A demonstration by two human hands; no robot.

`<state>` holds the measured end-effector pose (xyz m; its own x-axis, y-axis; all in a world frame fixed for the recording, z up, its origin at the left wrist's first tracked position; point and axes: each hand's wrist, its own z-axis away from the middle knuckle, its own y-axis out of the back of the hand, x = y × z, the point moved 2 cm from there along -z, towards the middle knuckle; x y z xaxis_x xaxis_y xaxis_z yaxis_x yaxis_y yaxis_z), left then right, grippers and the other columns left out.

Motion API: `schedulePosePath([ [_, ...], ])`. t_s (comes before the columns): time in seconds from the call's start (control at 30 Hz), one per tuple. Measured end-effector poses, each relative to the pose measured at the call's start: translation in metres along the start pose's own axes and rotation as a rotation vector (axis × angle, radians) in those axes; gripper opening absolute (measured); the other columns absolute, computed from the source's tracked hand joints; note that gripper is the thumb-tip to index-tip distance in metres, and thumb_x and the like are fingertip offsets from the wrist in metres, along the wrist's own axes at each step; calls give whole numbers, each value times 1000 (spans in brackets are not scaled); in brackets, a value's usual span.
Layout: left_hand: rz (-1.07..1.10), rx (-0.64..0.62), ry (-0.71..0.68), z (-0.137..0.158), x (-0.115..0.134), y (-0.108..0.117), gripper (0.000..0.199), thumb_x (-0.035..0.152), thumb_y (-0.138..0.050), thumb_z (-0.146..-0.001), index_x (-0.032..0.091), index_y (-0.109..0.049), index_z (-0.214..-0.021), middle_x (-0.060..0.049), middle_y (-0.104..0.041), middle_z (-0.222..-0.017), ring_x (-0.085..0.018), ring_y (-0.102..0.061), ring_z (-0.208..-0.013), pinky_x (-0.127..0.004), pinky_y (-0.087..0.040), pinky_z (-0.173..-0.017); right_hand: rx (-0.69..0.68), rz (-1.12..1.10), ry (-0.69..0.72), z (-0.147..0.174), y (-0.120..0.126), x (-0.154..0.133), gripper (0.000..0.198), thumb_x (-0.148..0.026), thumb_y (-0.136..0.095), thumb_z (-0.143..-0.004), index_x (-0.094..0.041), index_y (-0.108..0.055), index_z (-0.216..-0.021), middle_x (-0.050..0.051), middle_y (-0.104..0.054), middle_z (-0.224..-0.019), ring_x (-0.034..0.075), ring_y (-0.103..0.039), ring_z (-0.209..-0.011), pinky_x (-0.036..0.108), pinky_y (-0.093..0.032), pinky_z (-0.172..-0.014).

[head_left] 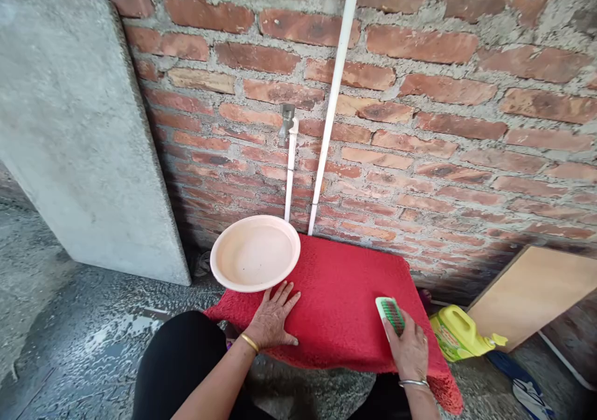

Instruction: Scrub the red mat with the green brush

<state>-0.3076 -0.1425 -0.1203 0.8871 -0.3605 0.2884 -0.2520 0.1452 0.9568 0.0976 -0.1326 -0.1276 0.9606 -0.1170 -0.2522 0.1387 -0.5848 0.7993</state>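
Left hand (272, 320) spread on soft-looking red cloth (340, 295). My right hand (410, 348) grips the brush (390, 315), likely light and stiff, best held by its near end.

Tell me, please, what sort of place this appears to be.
Probably a rough household washing area, though indoors or outdoors is unclear: the floor is wet, a white pipe runs up the bare brick wall, and a pale basin rests on a red cloth.
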Motion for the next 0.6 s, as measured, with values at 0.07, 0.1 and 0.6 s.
schedulePosePath([
  [0.07, 4, -5, -3, 0, 1, 1, 124, 94, -58, -58, 26, -28, -158, -14, -17, -167, -38, -14, -153, -61, -9, -123, 16, 14, -35, -2, 3, 5, 98, -86, -15, -85, -8, -62, -121, 20, -66, -91, 32, -61, -81, 46, -47, -79],
  [0.1, 3, -6, -3, 0, 1, 1, 124, 94, -58, -58, 27, -28, -158, -14, -17, -167, -38, -14, -153, -61, -9, -123, 18, -3, -35, -2, 4, 1, 98, -87, -16, -85, -9, -62, -120, 19, -66, -92, 32, -61, -82, 46, -47, -79],
  [0.6, 0, 27, -15, -1, -1, -2, 125, 94, -59, -57, 27, -29, -158, -14, -18, -166, -39, -15, -153, -61, -11, -122, -147, -298, 400, 44, -11, -127, 48, -61, -42, -98, -26, -63, -124, 9, -68, -111, 25, -60, -97, 39, -45, -85],
])
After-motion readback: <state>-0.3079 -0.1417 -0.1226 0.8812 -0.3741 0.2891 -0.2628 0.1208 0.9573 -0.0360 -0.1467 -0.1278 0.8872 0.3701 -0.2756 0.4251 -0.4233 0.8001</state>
